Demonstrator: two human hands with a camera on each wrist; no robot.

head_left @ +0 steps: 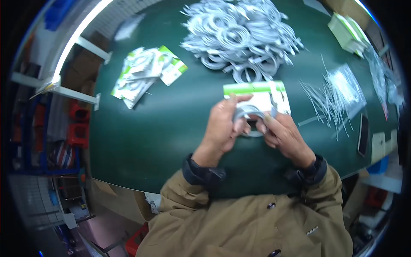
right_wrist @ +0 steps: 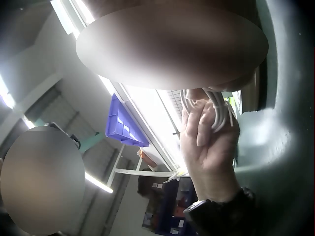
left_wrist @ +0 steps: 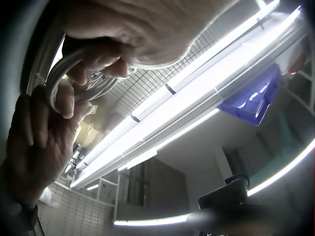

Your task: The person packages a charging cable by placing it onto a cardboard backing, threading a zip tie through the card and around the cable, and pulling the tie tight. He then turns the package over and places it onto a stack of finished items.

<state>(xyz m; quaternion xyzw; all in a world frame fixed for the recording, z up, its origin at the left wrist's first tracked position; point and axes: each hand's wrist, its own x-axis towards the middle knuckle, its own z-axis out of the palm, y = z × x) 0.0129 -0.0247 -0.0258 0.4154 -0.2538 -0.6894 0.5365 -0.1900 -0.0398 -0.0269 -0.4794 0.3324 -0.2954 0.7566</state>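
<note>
A coiled grey cable (head_left: 250, 112) is held between both hands in front of the person. My left hand (head_left: 221, 124) grips the coil's left side, with its fingers curled round it. On the other side my right hand (head_left: 286, 133) pinches the coil between thumb and fingers. In the left wrist view the cable loops (left_wrist: 56, 78) pass between the two hands. The right wrist view shows the left hand (right_wrist: 211, 137) with its fingers around the cable strands (right_wrist: 220, 110). Just beyond the hands, a white card with a green band (head_left: 244, 89) lies on the table, partly covered by them.
A large heap of coiled grey cables (head_left: 239, 34) lies at the back of the green table (head_left: 141, 141). Carded cables (head_left: 141, 70) sit at the left. White cable ties (head_left: 325, 103), a plastic bag (head_left: 349, 88), a phone (head_left: 363, 135) and a card stack (head_left: 346, 34) lie right.
</note>
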